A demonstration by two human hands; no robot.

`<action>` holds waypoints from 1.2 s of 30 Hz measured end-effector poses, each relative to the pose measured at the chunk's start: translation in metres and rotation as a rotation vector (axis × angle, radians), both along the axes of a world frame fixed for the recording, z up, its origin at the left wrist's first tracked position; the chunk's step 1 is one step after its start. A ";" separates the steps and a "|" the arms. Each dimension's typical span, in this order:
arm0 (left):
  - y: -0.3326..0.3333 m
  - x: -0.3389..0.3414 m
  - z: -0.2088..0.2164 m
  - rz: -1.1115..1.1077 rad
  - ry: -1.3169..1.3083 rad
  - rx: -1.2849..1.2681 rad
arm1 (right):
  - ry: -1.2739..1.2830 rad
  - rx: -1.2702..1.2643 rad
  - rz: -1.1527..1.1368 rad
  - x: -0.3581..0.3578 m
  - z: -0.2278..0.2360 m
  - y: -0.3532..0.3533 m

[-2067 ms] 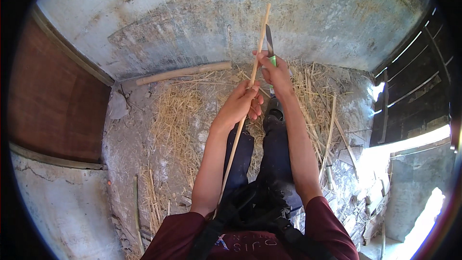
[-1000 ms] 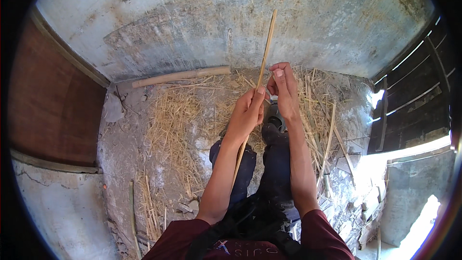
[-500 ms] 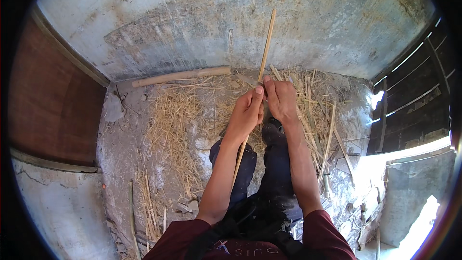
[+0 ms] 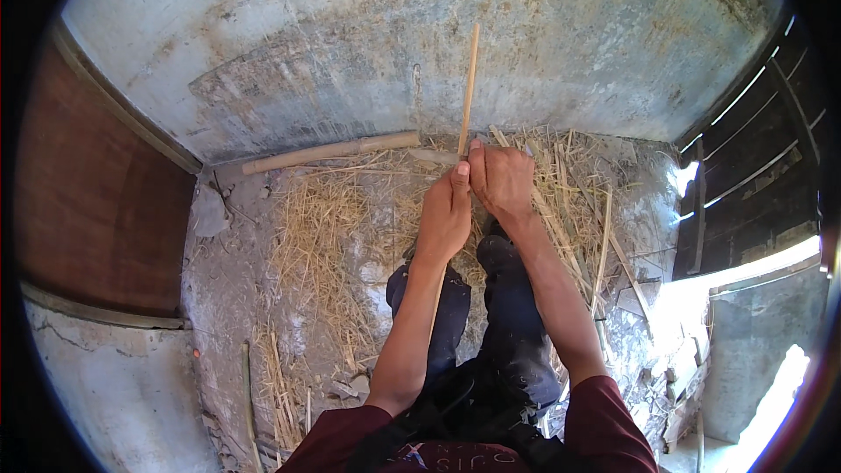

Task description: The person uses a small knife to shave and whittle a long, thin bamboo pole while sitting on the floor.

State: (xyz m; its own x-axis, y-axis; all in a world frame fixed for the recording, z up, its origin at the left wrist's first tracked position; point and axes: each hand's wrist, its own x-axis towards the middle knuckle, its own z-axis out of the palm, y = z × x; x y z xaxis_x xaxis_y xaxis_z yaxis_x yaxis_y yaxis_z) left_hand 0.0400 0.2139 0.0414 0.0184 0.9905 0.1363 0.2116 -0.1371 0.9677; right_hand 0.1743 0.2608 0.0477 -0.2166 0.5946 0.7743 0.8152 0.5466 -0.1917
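Note:
A long, thin bamboo strip (image 4: 469, 88) runs nearly upright between my hands, its far end pointing toward the wall and its lower part passing behind my left forearm. My left hand (image 4: 444, 217) is closed around the strip, thumb on top. Right beside it, my right hand (image 4: 503, 177) is closed on a knife, whose pale blade (image 4: 433, 155) sticks out leftward and lies against the strip. The knife's handle is hidden in my fingers. Both hands are close together, almost touching.
Straw-like bamboo shavings (image 4: 320, 219) cover the floor around my legs. A thick bamboo pole (image 4: 333, 151) lies along the foot of the concrete wall (image 4: 350, 44). More split strips (image 4: 604, 245) lie at the right, near a dark slatted panel (image 4: 745, 175). A brown door panel (image 4: 105, 201) stands left.
The strip's far end has swung left and stands more upright. My right hand has turned and shifted slightly left, and the knife blade now points more squarely leftward.

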 end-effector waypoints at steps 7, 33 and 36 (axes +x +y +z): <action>-0.004 0.003 0.009 0.101 0.075 0.064 | 0.058 -0.064 -0.002 -0.004 -0.003 0.012; -0.006 0.002 -0.002 0.099 0.090 0.129 | 0.193 -0.028 -0.413 0.008 0.039 0.131; -0.009 0.000 0.004 0.063 0.065 0.108 | 0.335 -0.186 -0.557 0.017 0.054 0.166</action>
State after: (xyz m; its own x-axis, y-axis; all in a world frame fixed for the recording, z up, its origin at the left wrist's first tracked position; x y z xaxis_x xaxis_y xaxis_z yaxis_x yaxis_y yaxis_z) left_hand 0.0404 0.2049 0.0451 -0.0314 0.9696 0.2428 0.2845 -0.2242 0.9321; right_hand 0.1914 0.4269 0.1018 0.3949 0.6776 0.6204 0.8456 -0.0041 -0.5337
